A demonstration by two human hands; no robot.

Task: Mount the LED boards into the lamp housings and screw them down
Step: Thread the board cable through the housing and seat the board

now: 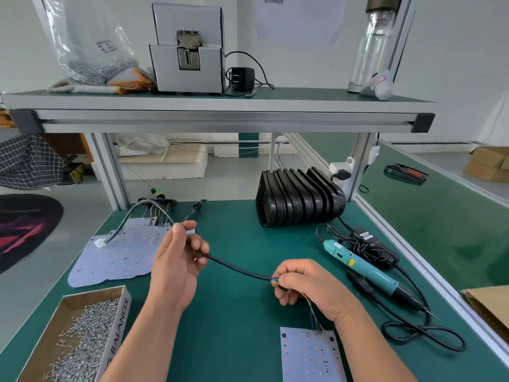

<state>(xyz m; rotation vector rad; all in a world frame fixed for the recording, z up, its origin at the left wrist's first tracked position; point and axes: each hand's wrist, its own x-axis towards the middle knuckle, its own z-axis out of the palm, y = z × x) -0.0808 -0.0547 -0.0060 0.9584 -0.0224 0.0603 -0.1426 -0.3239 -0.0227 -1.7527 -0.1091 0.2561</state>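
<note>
Nearest the camera, a single LED board [311,357] lies face up at the front edge of the green tabletop [242,326], and a fan of thin coloured wires [312,312] rises from its far edge into the right hand [311,285]. That hand's grip pinches the end of the black cable [239,267], just where the sheath stops and the wires come out; the left hand [176,260] has its grip curled round the same cable farther along, so the cable hangs in a shallow sag between the two. No board is in a housing yet: the lamp housings [297,199] stand nested in a black stack at the back of the tabletop, well apart from the board, and the pile of LED boards [115,260] lies to the left behind the left hand. The weak point, I judge, is where the wires meet the board: if either hand draws the cable taut or lifts it, the pull goes straight to those joints and could tear a wire loose, or drag the board off the near edge. Beyond the left hand I cannot tell where the cable runs among the leads over the pile, so a snag there is possible. The electric screwdriver [366,267] and its looped cord [424,340] lie just beside the right forearm, where a sweep of the arm could catch them.
</note>
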